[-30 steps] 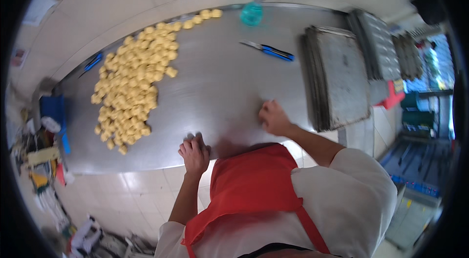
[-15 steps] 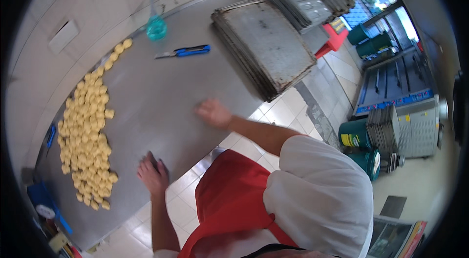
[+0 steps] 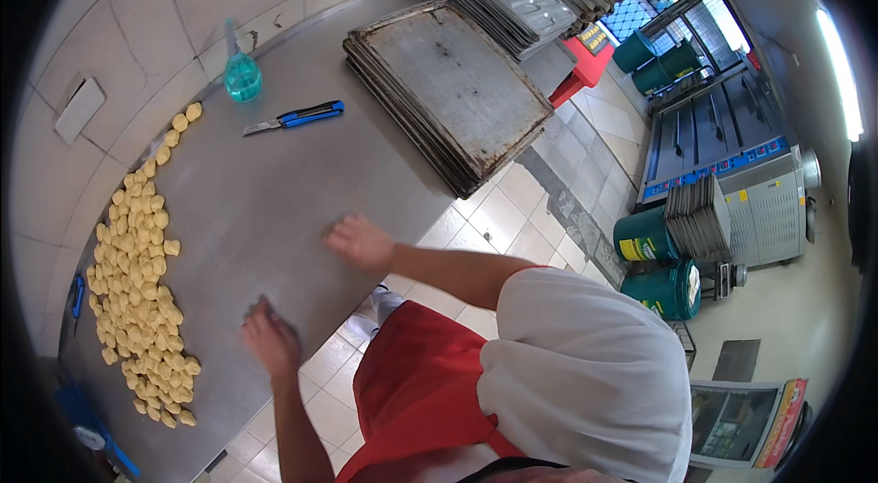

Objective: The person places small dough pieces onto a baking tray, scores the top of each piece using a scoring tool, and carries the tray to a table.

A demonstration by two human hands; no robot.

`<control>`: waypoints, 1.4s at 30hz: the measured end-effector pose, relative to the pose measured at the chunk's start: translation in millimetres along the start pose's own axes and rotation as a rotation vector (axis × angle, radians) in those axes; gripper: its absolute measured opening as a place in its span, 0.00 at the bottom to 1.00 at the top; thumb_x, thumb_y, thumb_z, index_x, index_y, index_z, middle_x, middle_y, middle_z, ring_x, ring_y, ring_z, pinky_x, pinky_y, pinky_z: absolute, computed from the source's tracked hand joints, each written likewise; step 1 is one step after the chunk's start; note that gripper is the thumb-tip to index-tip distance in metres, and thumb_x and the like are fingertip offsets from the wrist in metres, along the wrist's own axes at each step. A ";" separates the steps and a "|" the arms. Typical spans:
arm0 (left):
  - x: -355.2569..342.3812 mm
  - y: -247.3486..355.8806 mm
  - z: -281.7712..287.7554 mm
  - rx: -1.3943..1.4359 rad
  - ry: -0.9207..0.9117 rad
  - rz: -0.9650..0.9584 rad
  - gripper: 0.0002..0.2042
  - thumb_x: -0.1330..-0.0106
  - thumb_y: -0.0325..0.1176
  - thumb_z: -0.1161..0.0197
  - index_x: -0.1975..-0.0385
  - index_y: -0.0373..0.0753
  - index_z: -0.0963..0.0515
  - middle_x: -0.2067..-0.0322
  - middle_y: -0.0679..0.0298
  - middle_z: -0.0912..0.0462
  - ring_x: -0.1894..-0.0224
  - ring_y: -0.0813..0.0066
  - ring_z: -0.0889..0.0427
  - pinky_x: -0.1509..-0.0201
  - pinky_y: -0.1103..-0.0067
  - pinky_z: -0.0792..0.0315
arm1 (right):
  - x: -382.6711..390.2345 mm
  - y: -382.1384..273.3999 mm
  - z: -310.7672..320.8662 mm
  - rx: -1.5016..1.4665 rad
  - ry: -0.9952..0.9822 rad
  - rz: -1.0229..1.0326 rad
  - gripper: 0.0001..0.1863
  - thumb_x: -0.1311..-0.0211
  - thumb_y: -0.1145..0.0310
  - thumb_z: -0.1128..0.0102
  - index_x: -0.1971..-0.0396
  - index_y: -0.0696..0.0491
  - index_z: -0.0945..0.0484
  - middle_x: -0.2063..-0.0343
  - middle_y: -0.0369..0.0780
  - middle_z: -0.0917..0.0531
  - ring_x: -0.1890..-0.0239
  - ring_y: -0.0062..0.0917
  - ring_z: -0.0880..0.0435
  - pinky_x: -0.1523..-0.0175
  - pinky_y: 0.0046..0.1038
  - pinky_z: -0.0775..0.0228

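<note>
Over the grey metal table (image 3: 247,218), my left hand (image 3: 271,339) is palm down, fingers stretched out and thumb apart, holding nothing. My right hand (image 3: 361,243) is farther right, low over the table near its front edge; its fingers look loosely extended, slightly blurred, with nothing in them. To the left of both hands lies a large heap of small yellow dough pieces (image 3: 137,282), from which a short row runs along the wall. Neither hand touches the dough. Beyond the hands rests a blue-and-black box cutter (image 3: 297,117) with its blade showing.
A teal spray bottle (image 3: 242,76) stands by the wall. Stacked baking trays (image 3: 457,80) fill the table's far right. Another blue tool (image 3: 77,297) and a blue scale (image 3: 91,433) are at the left edge. Green buckets (image 3: 663,289) and a deck oven (image 3: 713,140) stand to the right.
My view has turned, so the table and its things appear farther left. Both hands remain over the near part of the table, the right one slightly closer to me. The dough looks unchanged.
</note>
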State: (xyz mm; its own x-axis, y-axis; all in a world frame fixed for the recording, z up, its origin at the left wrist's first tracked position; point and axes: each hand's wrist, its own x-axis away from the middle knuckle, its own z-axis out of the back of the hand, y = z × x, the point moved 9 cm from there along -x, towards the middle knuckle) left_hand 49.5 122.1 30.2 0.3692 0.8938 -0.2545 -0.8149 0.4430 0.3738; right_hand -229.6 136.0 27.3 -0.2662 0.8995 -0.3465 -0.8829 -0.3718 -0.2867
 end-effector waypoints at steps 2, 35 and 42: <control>-33.3 50.4 1.3 -0.005 -0.045 0.027 0.18 0.22 0.32 0.41 0.35 0.43 0.21 0.44 0.46 0.18 0.40 0.43 0.21 0.37 0.53 0.28 | -9.3 -26.6 -3.1 -0.049 -0.043 -0.007 0.11 0.37 0.62 0.34 0.56 0.45 0.16 0.60 0.36 0.16 0.51 0.37 0.18 0.42 0.44 0.28; -119.0 3.1 -31.7 0.177 -0.062 -0.087 0.12 0.30 0.30 0.31 0.48 0.40 0.16 0.55 0.53 0.15 0.49 0.48 0.17 0.43 0.56 0.23 | -83.8 -2.6 13.6 -0.051 -0.041 0.077 0.15 0.39 0.66 0.30 0.53 0.48 0.16 0.56 0.40 0.17 0.53 0.37 0.19 0.42 0.41 0.27; -67.1 36.5 41.4 -0.018 0.230 -0.044 0.20 0.32 0.37 0.24 0.43 0.38 0.15 0.55 0.50 0.14 0.61 0.51 0.13 0.51 0.63 0.17 | -27.5 17.0 49.3 -0.122 -0.027 -0.217 0.14 0.36 0.69 0.30 0.51 0.47 0.15 0.51 0.43 0.18 0.47 0.41 0.18 0.40 0.44 0.22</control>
State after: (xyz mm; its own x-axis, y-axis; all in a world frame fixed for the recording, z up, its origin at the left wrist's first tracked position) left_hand 13.5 81.1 97.8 0.2947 0.8335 -0.4674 -0.8089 0.4780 0.3424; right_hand -256.4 116.2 75.9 -0.0867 0.9665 -0.2415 -0.8677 -0.1924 -0.4584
